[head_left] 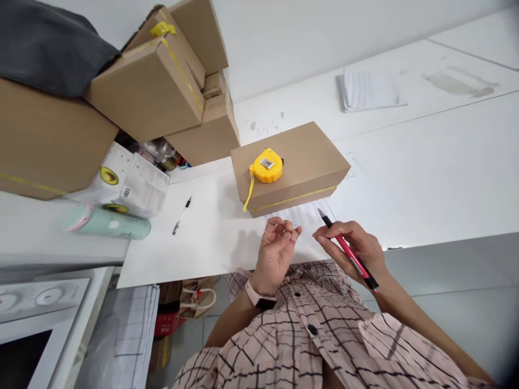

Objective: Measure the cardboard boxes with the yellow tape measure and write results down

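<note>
A red and black pen (349,252) lies slanted in my right hand (360,248), closed around it, its tip pointing up and left. My left hand (278,251) hovers beside it, palm up, fingers curled in toward the thumb, with nothing visible in them. Just beyond both hands, a closed brown cardboard box (304,146) rests on the white table. On top of the box sits a yellow tape measure (268,165) with a yellow wrist strap. Printed paper (298,214) sticks out from under the box, nearest to my hands.
Another pen (182,215) lies on the table (206,243) to the left. Beyond it are a mint green bottle (115,223), a white avocado-printed carton (141,186) and stacked cardboard boxes (150,86). A paper stack (367,89) lies at the back right. A white appliance (44,302) stands lower left.
</note>
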The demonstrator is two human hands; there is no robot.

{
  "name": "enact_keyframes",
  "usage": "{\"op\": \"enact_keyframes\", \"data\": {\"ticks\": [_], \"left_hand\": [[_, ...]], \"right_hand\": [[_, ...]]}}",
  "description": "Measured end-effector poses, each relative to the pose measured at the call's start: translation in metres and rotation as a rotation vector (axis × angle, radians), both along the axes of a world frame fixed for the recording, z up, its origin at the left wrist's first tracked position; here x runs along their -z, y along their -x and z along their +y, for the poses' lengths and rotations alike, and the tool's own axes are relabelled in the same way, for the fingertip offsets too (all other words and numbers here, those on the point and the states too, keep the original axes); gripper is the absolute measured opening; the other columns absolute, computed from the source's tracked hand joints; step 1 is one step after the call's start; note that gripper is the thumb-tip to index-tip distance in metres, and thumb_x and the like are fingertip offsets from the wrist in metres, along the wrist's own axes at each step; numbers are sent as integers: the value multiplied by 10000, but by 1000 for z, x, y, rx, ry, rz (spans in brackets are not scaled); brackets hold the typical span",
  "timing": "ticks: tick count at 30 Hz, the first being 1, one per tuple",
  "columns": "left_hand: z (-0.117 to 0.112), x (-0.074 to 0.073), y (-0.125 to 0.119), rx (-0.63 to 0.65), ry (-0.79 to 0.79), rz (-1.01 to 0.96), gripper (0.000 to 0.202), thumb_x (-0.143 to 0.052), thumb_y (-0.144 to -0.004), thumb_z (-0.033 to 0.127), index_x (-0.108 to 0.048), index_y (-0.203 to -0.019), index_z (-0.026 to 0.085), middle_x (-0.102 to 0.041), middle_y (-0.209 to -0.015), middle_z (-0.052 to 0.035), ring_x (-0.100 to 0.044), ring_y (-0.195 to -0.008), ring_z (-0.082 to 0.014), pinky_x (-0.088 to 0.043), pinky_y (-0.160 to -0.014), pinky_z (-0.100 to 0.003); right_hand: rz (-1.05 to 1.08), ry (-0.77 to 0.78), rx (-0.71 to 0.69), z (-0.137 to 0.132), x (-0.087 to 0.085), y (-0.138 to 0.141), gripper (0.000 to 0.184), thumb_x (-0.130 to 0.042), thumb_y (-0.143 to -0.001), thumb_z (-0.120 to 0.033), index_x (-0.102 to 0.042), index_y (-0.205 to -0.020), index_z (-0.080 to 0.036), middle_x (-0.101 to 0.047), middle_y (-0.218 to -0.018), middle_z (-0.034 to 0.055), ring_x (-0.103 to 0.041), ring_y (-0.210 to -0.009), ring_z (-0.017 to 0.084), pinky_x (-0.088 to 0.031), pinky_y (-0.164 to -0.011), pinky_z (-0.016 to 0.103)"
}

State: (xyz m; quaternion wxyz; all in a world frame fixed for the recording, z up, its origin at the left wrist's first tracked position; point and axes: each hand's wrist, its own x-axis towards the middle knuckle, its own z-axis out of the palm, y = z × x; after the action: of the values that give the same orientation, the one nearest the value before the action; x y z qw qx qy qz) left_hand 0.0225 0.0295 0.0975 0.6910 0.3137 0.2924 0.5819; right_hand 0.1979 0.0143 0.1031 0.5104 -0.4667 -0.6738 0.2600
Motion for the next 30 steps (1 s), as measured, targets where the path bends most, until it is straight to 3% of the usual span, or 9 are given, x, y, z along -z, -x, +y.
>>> {"op": "enact_keyframes", "data": {"ticks": [6, 14, 21, 26, 30], "left_hand": [[-4, 5, -5, -75, -52, 48, 323, -818, -800, 302, -545, -964, 249, -548, -830, 77, -557, -655, -54, -379, -1192, -516], [-11, 8, -6, -143, -225, 262, 212, -721, -915, 325, -566, -1035, 243, -575, -871, 53, -591, -722, -79, -390, -1179, -506], [-7, 4, -6, -25, -39, 92, 441, -770, -800, 348, -502, -1148, 300, -487, -836, 69, -520, -658, -76, -413, -1148, -524], [-3, 4, -5, -13, 28, 46, 510, -792, -762, 318, -497, -1177, 289, -467, -823, 74, -493, -630, -66, -402, -1155, -520], [-4, 7, -7, -44, -27, 107, 470, -770, -797, 334, -494, -1176, 295, -486, -820, 79, -506, -638, -68, -381, -1172, -526]], "right_hand": [[-21, -7, -22, -7, 11, 18, 84, -660, -936, -249, -598, -974, -290, -788, -936, 32, -775, -858, 211, -618, -726, 322], [9, 54, -47, -11, 15, 19, 70, -626, -958, -240, -604, -1009, -282, -799, -1007, 45, -775, -828, 198, -607, -670, 300], [47, 114, 64, -9, 6, 21, 140, -708, -917, -371, -616, -911, -266, -772, -809, 22, -738, -650, 180, -590, -609, 286], [59, 71, 25, -10, 8, 24, 97, -697, -927, -300, -614, -966, -268, -798, -982, 56, -783, -885, 230, -635, -764, 342], [-4, 54, 45, -10, 8, 26, 45, -659, -936, -255, -626, -958, -277, -801, -999, 53, -783, -877, 231, -642, -762, 356]]}}
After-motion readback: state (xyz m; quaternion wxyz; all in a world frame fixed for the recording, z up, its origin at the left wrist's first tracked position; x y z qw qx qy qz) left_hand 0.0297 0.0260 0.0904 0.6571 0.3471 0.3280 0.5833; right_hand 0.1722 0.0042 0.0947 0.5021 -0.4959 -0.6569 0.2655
